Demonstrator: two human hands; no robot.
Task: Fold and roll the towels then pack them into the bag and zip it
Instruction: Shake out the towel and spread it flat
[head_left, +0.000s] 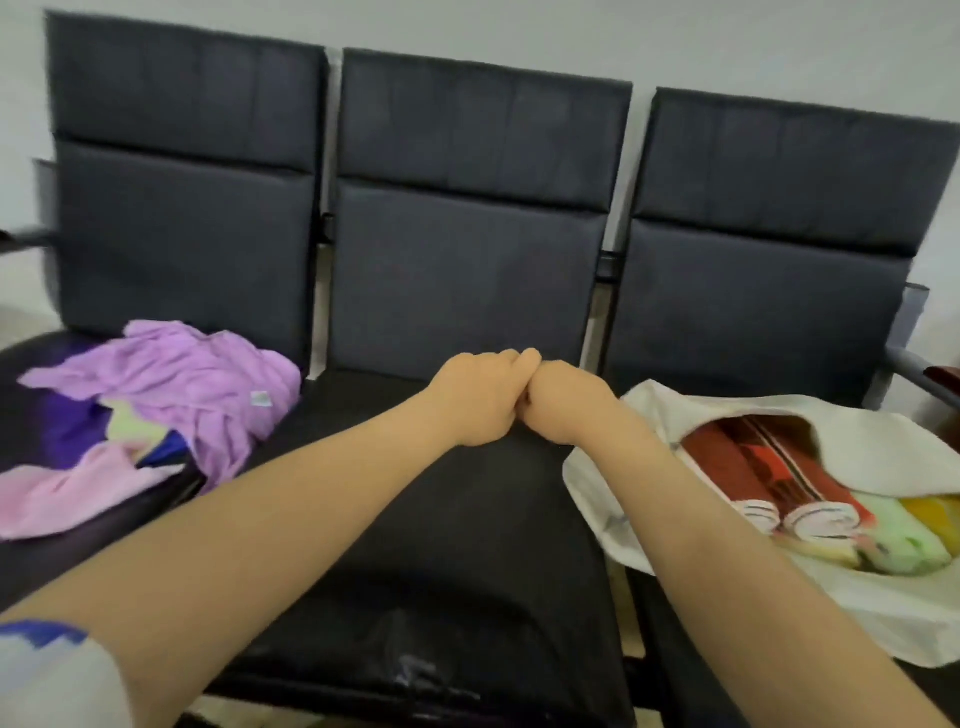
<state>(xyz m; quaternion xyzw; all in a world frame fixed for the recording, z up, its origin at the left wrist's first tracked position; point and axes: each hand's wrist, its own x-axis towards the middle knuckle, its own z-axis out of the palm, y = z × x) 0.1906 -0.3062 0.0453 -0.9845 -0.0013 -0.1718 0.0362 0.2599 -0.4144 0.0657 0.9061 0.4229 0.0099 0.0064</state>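
Both arms reach fwd over the middle seat (467, 545) of a row of 3 dark padded seats. L hand (475, 397) & R hand (563, 405) meet knuckle to knuckle above the back part of that cushion. The fingers (498, 364) on both are curled tight into fists, together, w/ nothing visible in either grip. Fists touch each other; can't tell if they rest on the cushion or hang just above it.

Loose towels sit on the L seat, unfolded, in a heap:
- purple towel (176, 374) on top, crumpled, small tag showing near its R edge
- pink towel (57, 499) at front L, spread toward the seat edge
- pale green cloth (130, 428) poking out in the middle of the heap
- dark violet/blue fabric (67, 421) under the rest

White bag (779, 415) lies on the R seat, just beside the R forearm, mouth gaping open toward the camera. Packed inside, side by side:
- red striped rolled towels (753, 467), 2 spiral ends facing front
- green roll (898, 535) next to them
- yellow roll (935, 512) at far R, partly cut off by frame edge

Backrests stand upright against a plain pale wall (519, 26). Metal armrest (919, 374) at far R end. White sleeve w/ blue print (47, 670) shows at bottom L corner.
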